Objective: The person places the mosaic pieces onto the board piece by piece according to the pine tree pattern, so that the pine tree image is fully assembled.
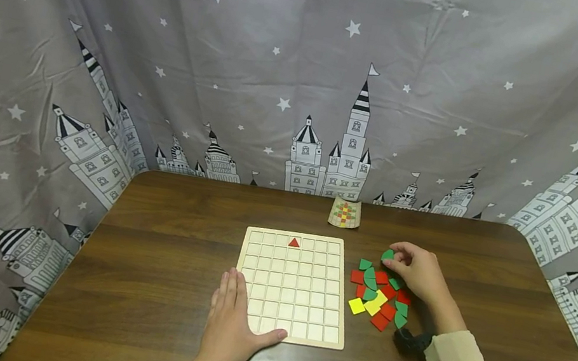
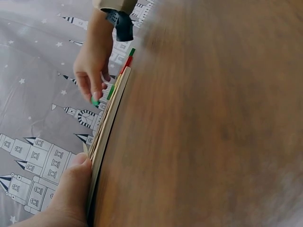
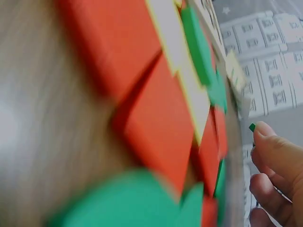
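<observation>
A pale wooden grid board (image 1: 312,288) lies on the table, with one red triangle (image 1: 294,243) in its top row. My left hand (image 1: 234,329) rests at the board's lower left corner, fingers straight along the left side and thumb on the near edge. To the right of the board, my right hand (image 1: 418,271) pinches a green piece with a curved edge (image 1: 387,255) between thumb and fingers, above the table. Only a sliver of that green piece (image 3: 252,126) shows in the right wrist view. Below this hand lies a loose pile of red squares (image 1: 379,321), yellow squares (image 1: 356,306) and green curved pieces (image 1: 400,320).
Behind the board, a small card (image 1: 345,214) with a coloured pattern on a grid stands near the table's back edge. The brown wooden table (image 1: 148,285) extends on both sides. A grey curtain (image 1: 270,22) printed with castles and stars hangs around it.
</observation>
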Available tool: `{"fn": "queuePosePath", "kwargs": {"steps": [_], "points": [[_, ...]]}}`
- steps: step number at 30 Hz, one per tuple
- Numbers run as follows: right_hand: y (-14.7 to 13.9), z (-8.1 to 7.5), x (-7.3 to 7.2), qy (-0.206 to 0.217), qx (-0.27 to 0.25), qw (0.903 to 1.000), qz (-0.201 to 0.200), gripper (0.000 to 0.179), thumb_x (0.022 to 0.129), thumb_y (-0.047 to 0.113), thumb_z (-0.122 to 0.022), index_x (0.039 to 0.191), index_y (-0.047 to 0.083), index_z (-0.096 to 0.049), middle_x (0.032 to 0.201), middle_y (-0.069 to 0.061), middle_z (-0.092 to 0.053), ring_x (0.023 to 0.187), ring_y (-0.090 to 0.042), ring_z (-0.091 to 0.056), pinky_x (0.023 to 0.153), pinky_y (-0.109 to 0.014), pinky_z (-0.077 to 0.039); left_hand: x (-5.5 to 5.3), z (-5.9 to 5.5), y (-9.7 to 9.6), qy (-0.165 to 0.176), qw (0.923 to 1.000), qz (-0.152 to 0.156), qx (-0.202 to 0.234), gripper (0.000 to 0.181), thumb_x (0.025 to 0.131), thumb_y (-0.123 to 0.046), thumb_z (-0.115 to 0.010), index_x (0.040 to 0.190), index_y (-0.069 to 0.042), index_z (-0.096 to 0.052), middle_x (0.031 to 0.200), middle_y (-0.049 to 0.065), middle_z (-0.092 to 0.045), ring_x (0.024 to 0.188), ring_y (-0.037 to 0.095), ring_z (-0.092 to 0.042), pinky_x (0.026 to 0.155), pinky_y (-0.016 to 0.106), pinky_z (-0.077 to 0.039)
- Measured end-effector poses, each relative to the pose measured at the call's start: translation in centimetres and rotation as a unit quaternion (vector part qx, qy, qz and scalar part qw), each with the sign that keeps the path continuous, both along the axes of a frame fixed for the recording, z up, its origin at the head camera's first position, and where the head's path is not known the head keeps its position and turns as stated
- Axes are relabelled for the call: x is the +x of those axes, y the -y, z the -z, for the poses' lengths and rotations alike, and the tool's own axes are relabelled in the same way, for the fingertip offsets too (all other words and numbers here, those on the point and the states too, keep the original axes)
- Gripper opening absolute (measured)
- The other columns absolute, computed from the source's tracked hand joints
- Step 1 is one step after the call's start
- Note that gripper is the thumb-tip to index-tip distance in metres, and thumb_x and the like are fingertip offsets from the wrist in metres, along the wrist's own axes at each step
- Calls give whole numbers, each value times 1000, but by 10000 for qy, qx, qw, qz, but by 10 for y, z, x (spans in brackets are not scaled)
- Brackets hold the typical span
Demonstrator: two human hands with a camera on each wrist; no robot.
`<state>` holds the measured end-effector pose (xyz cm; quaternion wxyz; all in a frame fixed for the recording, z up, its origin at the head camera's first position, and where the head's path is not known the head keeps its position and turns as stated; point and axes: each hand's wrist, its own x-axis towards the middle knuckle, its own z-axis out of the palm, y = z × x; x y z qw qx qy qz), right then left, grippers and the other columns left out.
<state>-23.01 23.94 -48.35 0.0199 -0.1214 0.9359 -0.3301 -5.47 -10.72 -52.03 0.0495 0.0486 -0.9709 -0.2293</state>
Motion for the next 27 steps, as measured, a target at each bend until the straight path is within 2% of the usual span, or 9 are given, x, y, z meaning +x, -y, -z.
{"fn": "queuePosePath", "kwargs": {"steps": [5,12,20,27], "points": [[29,-3,-3,-88,-193,9997,-92,34,88,26,-76,116,7,-69,84,-1,-64,75,-16,-56,72,-30,-50,0,1,0,-68,10000,-22,15,141,61,-88,-65,155,7,-18,164,26,-14,154,40,-11,121,60,-19],[85,-7,-3,-75,-500,9976,-482,35,87,27,-77,115,8,-70,83,0,-64,74,-17,-55,70,-31,-50,0,2,0,-143,9999,-17,39,142,60,-87,-66,155,8,-19,164,26,-14,153,41,-12,121,60,-20],[147,-12,3,-14,-394,9962,-771,29,87,30,-77,111,15,-71,80,8,-63,69,-12,-55,63,-28,-46,0,0,0,-23,10000,-16,39,142,61,-87,-66,155,7,-17,164,25,-13,154,40,-11,122,59,-19],[182,-12,9,-64,-236,9947,-996,25,84,27,-80,105,18,-71,82,10,-61,68,-9,-54,61,-27,-45,1,-1,0,-87,10000,-11,-21,141,62,-88,-64,155,7,-18,164,26,-15,153,41,-12,121,60,-20]]}}
